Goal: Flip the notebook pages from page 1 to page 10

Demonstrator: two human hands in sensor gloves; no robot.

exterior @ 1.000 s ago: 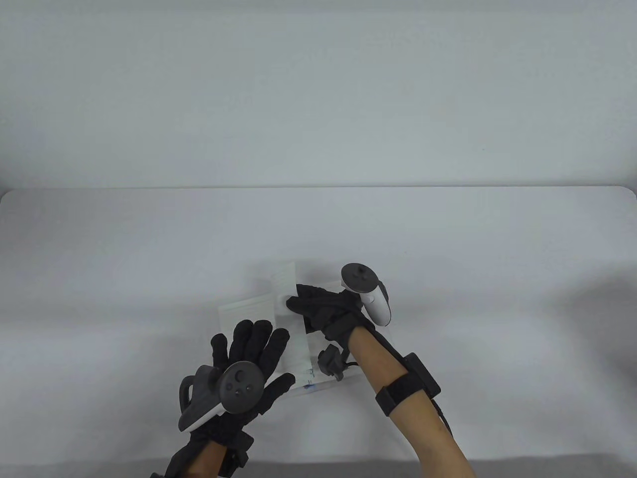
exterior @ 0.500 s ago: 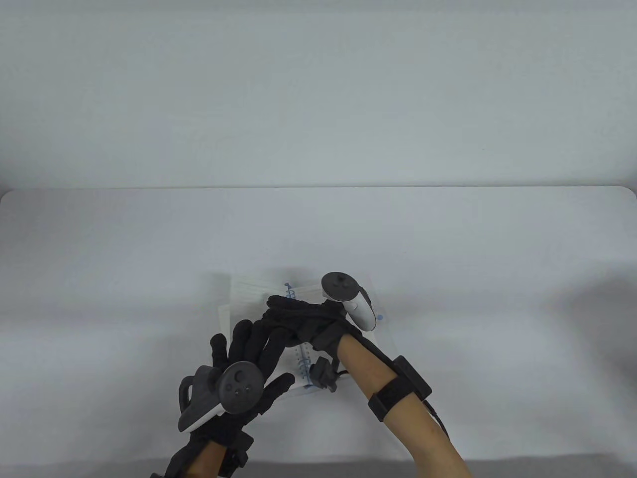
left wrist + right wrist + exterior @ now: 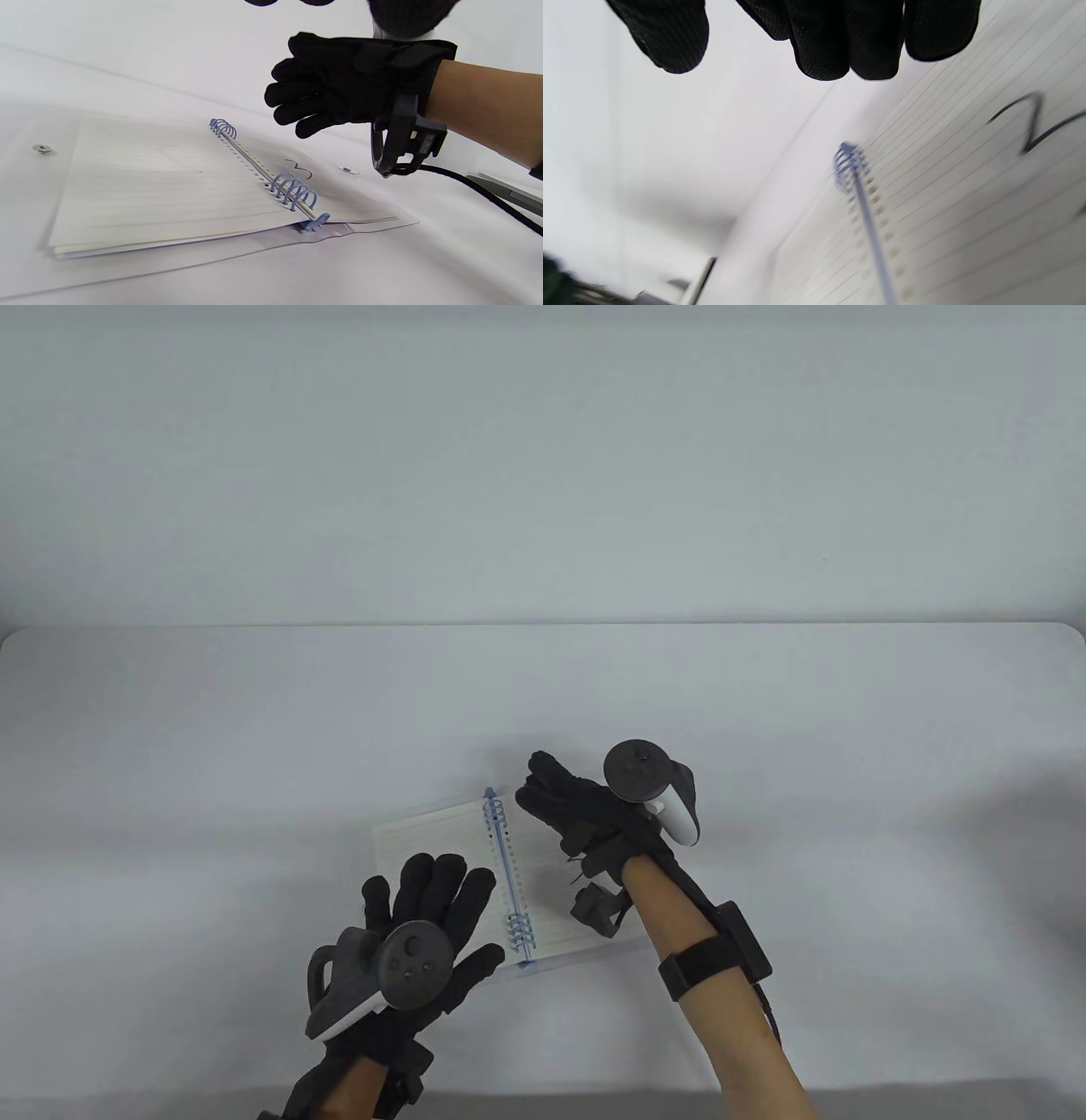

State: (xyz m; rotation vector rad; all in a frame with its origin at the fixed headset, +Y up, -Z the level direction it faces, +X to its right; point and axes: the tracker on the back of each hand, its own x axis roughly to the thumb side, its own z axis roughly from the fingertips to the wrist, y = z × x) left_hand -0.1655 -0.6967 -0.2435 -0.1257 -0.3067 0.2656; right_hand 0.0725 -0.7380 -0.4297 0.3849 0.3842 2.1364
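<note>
the left hand (image 3: 424,937) is lying flat, fingers spread, on the open notebook (image 3: 441,840); the right hand (image 3: 585,814) is hovering above its right page, loosely curled, grasping nothing.

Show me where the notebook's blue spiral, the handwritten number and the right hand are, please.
blue spiral (image 3: 292,192): left wrist view, on the near cluster of rings.
handwritten number (image 3: 299,169): left wrist view, on the ink stroke on the right page.
right hand (image 3: 585,814): table view, on the glove's back.

Even, bright, diffuse light is seen overall; soft grey shadows are cast on the white table (image 3: 764,712). The right wrist view is motion-blurred, with the blue spiral binding (image 3: 859,199) and black gloved fingertips (image 3: 818,42) defocused. Left wrist view is rendered sharp.
</note>
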